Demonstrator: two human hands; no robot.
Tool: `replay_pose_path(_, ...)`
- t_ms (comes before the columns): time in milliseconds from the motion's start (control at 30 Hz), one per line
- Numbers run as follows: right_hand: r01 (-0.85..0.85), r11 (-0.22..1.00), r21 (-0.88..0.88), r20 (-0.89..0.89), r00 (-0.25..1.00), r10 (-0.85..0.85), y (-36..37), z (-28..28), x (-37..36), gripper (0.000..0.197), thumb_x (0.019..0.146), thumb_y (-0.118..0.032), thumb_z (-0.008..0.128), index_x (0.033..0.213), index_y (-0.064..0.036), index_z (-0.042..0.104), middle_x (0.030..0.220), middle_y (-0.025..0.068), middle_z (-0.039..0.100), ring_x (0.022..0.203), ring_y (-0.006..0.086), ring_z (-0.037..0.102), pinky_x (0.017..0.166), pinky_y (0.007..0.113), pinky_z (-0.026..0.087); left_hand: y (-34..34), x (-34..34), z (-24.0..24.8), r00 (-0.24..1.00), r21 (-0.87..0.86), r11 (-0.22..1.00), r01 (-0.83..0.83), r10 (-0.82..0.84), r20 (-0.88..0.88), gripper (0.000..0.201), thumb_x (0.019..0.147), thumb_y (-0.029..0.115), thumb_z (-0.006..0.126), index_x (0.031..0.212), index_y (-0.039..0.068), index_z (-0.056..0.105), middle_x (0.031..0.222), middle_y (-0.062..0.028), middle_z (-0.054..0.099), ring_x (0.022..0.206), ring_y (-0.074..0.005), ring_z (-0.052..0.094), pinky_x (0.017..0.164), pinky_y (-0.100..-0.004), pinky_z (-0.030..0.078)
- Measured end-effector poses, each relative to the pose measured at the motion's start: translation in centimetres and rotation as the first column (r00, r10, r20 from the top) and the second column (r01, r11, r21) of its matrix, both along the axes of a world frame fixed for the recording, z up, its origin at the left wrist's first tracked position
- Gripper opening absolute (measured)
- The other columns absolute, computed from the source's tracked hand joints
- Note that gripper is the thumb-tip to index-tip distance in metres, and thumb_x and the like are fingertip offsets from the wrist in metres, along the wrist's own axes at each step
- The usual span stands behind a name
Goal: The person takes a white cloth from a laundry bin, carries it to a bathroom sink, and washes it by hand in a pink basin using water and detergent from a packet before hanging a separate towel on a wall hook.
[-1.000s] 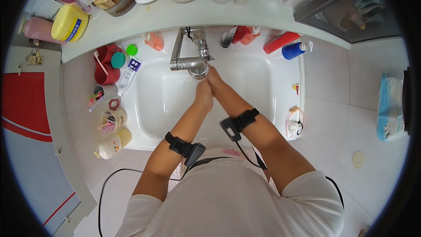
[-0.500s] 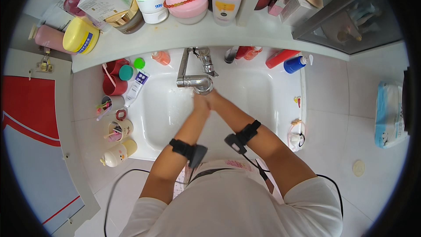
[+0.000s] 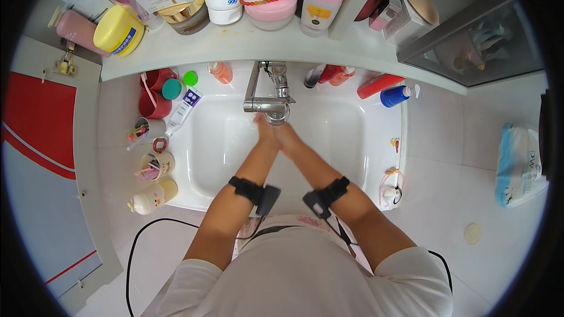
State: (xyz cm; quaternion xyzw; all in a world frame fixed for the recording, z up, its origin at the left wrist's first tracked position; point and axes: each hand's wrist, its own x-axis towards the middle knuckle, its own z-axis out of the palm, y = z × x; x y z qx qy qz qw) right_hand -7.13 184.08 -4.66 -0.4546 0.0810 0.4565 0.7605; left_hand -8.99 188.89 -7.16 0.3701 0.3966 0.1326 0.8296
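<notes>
Both my hands are together in the white sink (image 3: 335,155), under the head of a chrome faucet (image 3: 265,105). My left hand (image 3: 264,128) is on the left side, its fingertips partly showing just left of the faucet head. Close against it, my right hand (image 3: 285,135) has its fingers covered by the faucet. Whether the hands grip each other or hold anything is hidden. Each forearm wears a black strap with a small black device, the left one (image 3: 257,195) and the right one (image 3: 325,197).
Along the sink's left rim stand red cups (image 3: 155,104), a white tube (image 3: 183,111) and a cream bottle (image 3: 153,196). A blue pump bottle (image 3: 395,96) and a red bottle (image 3: 380,86) are at the back right. A crowded white shelf (image 3: 247,47) overhangs the back edge.
The view has shifted a little, moving the sink and shelf slightly in the picture. My left fingertips now show beside the faucet head. Both hands stay beneath it.
</notes>
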Motion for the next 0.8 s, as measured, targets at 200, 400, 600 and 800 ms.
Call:
replay_pose_path(200, 0.221, 0.885, -0.409, 0.419, 0.907, -0.032, -1.6, 0.7, -1.3, 0.030, 0.088, -0.025, 0.043, 0.102, 0.0000, 0.052, 0.092, 0.0082, 0.058, 0.084, 0.0171, 0.055, 0.075, 0.031, 0.044, 0.3, 0.2, -0.1, 0.981, 0.878, 0.448, 0.172, 0.007, -0.195, 0.015, 0.077, 0.010, 0.050, 0.074, -0.003, 0.058, 0.078, -0.0134, 0.061, 0.067, -0.0235, 0.059, 0.059, -0.0338, 0.044)
replay_pose_path(400, 0.321, 0.927, 0.195, -0.231, 0.934, -0.274, -0.8, -1.0, 1.0, 0.020, 0.085, -0.020, 0.044, 0.098, -0.0104, 0.055, 0.091, 0.0034, 0.058, 0.084, 0.0207, 0.057, 0.069, 0.034, 0.046, 2.2, 0.6, 2.8, 0.971, -0.569, 0.795, 0.213, -0.105, 0.217, 0.023, 0.087, 0.017, 0.036, 0.095, 0.002, 0.052, 0.094, -0.0105, 0.058, 0.085, -0.0214, 0.056, 0.074, -0.0341, 0.045)
replay_pose_path(600, -0.010, 0.988, -0.154, 0.594, 0.798, 0.101, 1.7, -5.6, 2.4, 0.019, 0.082, -0.022, 0.050, 0.088, -0.0045, 0.056, 0.080, 0.0050, 0.057, 0.073, 0.0169, 0.053, 0.058, 0.030, 0.042, 0.1, -0.4, 1.4, 0.898, -0.614, 0.786, 0.077, 0.212, 0.385, 0.030, 0.086, 0.027, 0.035, 0.098, 0.005, 0.052, 0.096, -0.0098, 0.056, 0.088, -0.0239, 0.053, 0.079, -0.0411, 0.044)
replay_pose_path(800, 0.122, 0.853, -0.507, 0.847, 0.257, 0.466, -0.8, -1.5, 2.9, 0.030, 0.084, -0.032, 0.050, 0.095, -0.0041, 0.057, 0.086, 0.0080, 0.060, 0.077, 0.0194, 0.056, 0.065, 0.031, 0.042, -0.4, 0.1, 1.0, 0.946, -0.622, 0.780, 0.074, 0.142, 0.292, 0.022, 0.085, 0.023, 0.038, 0.094, 0.007, 0.051, 0.091, -0.0056, 0.056, 0.084, -0.0209, 0.055, 0.074, -0.0382, 0.045)
